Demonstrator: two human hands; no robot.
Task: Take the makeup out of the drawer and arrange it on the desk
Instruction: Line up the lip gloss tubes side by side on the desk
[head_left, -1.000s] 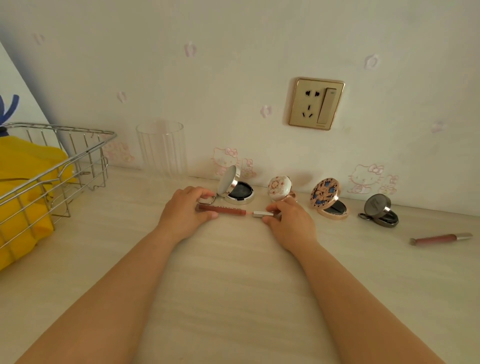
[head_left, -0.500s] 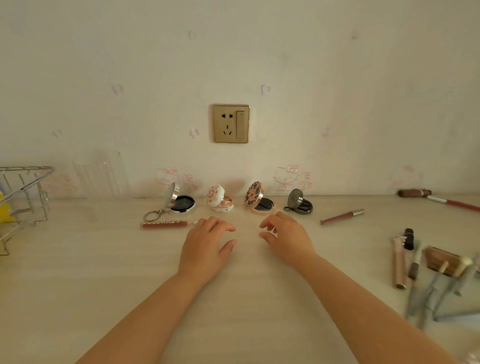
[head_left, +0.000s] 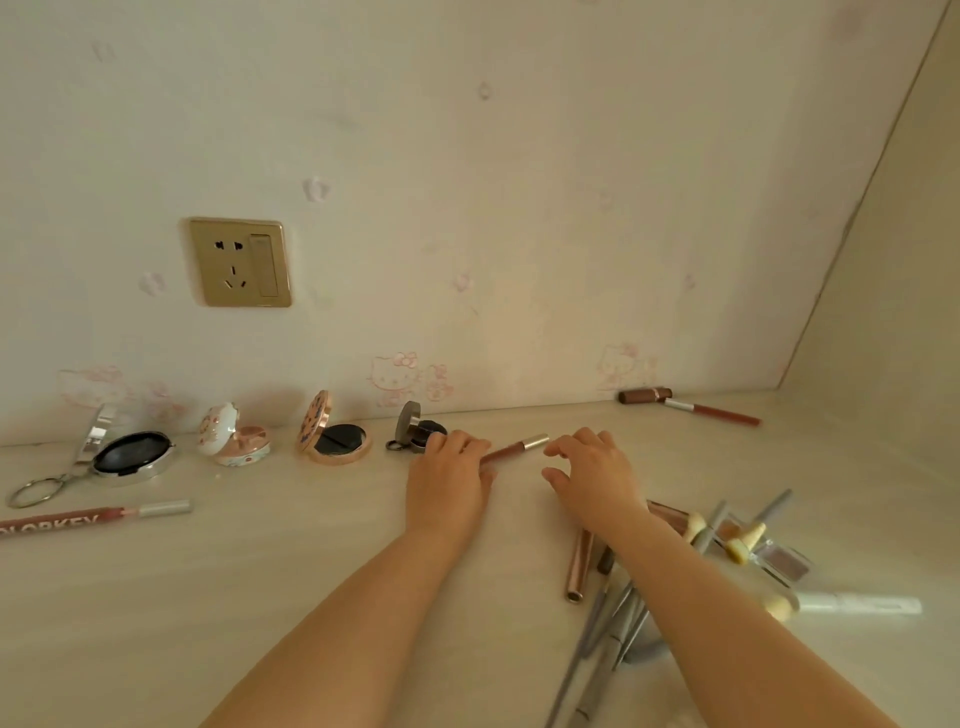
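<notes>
Left hand (head_left: 448, 480) grasps a brown lip gloss tube (head_left: 514, 450) lying on the desk (head_left: 260, 571); its silver cap juts rightward toward the relaxed fingers (head_left: 566, 448) of the right hand (head_left: 592, 480).

We saw a pale wood-grain table (head_left: 260, 597), a gold wall socket (head_left: 240, 262), pink cartoon-cat wallpaper (head_left: 395, 371), a floral white compact (head_left: 231, 436), a blue-patterned rose-gold compact (head_left: 332, 434), and a mauve lip gloss tube (head_left: 514, 451) with a silver cap.
</notes>
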